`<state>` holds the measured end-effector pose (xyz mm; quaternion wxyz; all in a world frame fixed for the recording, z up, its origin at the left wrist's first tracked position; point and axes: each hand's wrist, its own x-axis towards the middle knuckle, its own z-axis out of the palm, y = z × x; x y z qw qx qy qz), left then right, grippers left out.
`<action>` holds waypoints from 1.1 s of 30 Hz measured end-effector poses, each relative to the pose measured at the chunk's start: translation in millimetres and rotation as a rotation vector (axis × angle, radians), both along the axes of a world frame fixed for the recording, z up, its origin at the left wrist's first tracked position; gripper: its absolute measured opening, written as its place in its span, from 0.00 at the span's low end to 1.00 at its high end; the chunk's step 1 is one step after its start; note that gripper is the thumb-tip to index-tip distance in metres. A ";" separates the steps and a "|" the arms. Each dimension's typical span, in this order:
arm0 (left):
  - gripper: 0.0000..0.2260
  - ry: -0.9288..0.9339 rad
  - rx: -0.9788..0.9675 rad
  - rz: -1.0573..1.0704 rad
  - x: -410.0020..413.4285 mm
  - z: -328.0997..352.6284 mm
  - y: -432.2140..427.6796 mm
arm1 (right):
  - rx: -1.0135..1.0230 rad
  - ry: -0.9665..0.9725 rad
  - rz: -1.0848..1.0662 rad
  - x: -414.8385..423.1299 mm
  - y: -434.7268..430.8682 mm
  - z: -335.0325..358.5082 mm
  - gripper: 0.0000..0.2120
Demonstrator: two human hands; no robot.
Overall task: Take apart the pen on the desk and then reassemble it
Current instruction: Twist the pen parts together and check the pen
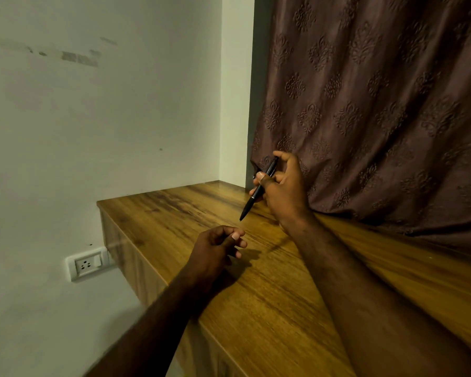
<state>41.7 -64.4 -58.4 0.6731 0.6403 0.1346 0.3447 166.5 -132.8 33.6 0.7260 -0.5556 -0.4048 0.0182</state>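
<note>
A black pen (252, 201) is held above the far part of the wooden desk (269, 289), tilted with its tip pointing down and to the left. My right hand (284, 186) grips its upper half between thumb and fingers. The pen looks whole, in one piece. My left hand (218, 247) hovers lower and nearer, just over the desk, fingers loosely curled with nothing in them, a short way below the pen's tip.
A brown patterned curtain (378, 104) hangs at the right and spills onto the desk's back edge. A pale wall stands to the left, with a white socket plate (89, 263) below desk height. The desk's left edge drops off beside my left forearm.
</note>
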 end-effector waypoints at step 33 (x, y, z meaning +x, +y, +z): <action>0.09 -0.060 0.051 -0.028 -3.4 -0.7 1.9 | -0.094 0.245 0.088 14.7 7.6 -29.7 0.29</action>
